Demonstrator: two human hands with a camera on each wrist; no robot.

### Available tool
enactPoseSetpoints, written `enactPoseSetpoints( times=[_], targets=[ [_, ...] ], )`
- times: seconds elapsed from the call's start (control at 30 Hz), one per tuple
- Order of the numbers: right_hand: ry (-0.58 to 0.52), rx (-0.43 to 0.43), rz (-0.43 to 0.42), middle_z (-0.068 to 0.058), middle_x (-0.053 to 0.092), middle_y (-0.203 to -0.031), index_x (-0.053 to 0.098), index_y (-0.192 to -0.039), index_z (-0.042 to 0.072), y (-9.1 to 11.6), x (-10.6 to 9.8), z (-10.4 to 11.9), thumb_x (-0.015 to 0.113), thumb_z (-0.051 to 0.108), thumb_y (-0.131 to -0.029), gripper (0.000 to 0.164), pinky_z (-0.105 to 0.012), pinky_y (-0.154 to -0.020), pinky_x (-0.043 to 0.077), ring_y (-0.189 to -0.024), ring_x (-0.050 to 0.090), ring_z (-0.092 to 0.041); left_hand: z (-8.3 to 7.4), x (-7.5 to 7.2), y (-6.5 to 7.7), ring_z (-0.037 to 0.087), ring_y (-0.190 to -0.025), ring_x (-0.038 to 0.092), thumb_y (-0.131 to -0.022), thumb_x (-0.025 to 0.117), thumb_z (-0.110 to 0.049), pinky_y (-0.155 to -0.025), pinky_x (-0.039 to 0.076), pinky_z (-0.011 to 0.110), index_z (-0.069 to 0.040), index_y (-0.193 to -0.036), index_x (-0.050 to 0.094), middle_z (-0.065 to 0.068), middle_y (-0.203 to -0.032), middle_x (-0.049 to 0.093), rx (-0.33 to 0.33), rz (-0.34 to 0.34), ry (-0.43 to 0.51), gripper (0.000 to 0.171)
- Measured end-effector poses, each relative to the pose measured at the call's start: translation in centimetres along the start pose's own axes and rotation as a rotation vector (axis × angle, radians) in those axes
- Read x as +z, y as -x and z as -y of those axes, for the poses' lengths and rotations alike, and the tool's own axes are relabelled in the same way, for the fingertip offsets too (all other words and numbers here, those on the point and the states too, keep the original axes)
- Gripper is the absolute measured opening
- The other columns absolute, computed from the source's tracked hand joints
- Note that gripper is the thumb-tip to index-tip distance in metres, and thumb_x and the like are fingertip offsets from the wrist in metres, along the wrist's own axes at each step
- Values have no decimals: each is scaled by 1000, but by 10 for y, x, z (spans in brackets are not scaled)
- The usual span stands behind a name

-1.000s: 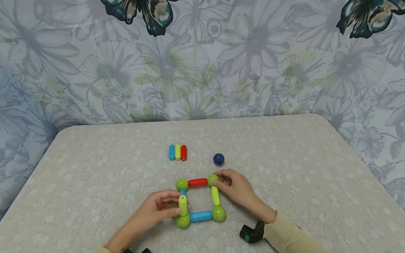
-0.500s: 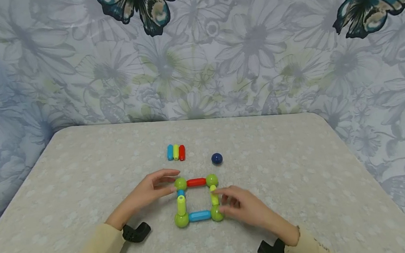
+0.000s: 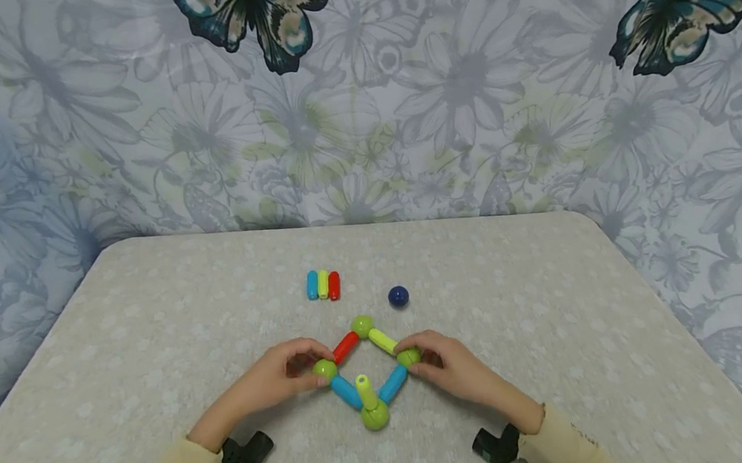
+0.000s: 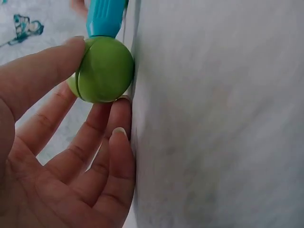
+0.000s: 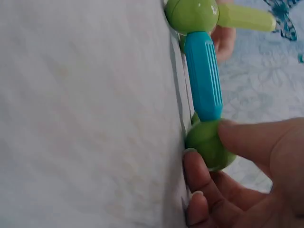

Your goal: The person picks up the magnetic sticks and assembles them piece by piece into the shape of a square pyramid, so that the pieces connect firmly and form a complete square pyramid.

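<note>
A four-sided frame of green balls and coloured rods lies on the table, one corner toward me. My left hand (image 3: 287, 374) pinches the left green ball (image 4: 105, 70) between thumb and fingers. On the opposite corner, my right hand (image 3: 452, 364) grips the right green ball (image 5: 211, 145). A red rod (image 3: 346, 347) and a yellow-green rod (image 3: 382, 341) meet at the far ball (image 3: 363, 327). Two blue rods, one on the left (image 3: 346, 392) and one on the right (image 3: 393, 385), join at the near ball (image 3: 375, 415), from which a yellow-green rod (image 3: 364, 392) stands up.
Beyond the frame, a blue rod (image 3: 312, 285), a yellow-green rod (image 3: 323, 284) and a red rod (image 3: 334, 286) lie side by side. A dark blue ball (image 3: 399, 296) rests to their right. The table (image 3: 517, 284) ends at a patterned wall backdrop (image 3: 399, 109).
The frame has turned from square-on to a diamond, its upright rod's corner swinging from near left to the near middle. Both hands have shifted to grips on the side balls.
</note>
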State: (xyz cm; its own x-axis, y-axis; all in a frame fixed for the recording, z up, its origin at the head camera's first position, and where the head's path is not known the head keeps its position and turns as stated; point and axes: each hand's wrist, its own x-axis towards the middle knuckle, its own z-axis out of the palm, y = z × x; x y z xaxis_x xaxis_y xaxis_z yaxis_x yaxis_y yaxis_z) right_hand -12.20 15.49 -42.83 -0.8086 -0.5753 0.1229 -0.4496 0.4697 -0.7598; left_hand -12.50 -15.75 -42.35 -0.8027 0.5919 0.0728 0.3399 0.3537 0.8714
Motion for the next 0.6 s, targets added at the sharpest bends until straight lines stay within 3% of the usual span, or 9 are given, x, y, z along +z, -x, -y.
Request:
enactPoseSetpoints(
  times=[0.17,0.37,0.5,0.6],
  targets=[
    [-10,35,-128,-7,60,-111,56,-118,9,-21,-3,-15,64,4,-88,32,-27,-63,47,-73,54,-12,-8,10,9,18,-87,58,-84,71,-15,-70,48,29,-10,-110,63,-1,-101,62,-21,30,62,27],
    [-52,65,-165,-8,61,-113,59,-123,11,-31,-3,-22,63,7,-90,34,-29,-64,47,-74,55,-15,-11,16,9,17,-86,60,-86,69,-13,-70,50,30,-9,-110,64,-1,-97,64,-23,56,116,24],
    [-71,56,-169,-10,61,-113,59,-124,7,-32,-3,-20,63,7,-90,34,-30,-64,46,-75,55,-18,-8,3,5,18,-85,61,-89,66,-16,-70,50,30,-6,-109,64,1,-97,65,-19,28,74,22],
    [-90,48,-172,-16,60,-113,58,-122,1,-30,-6,-9,61,3,-90,33,-31,-65,46,-75,55,-22,1,-20,-9,21,-87,61,-92,63,-18,-72,50,33,-1,-112,63,6,-99,65,-75,-91,71,26]
  ],
)
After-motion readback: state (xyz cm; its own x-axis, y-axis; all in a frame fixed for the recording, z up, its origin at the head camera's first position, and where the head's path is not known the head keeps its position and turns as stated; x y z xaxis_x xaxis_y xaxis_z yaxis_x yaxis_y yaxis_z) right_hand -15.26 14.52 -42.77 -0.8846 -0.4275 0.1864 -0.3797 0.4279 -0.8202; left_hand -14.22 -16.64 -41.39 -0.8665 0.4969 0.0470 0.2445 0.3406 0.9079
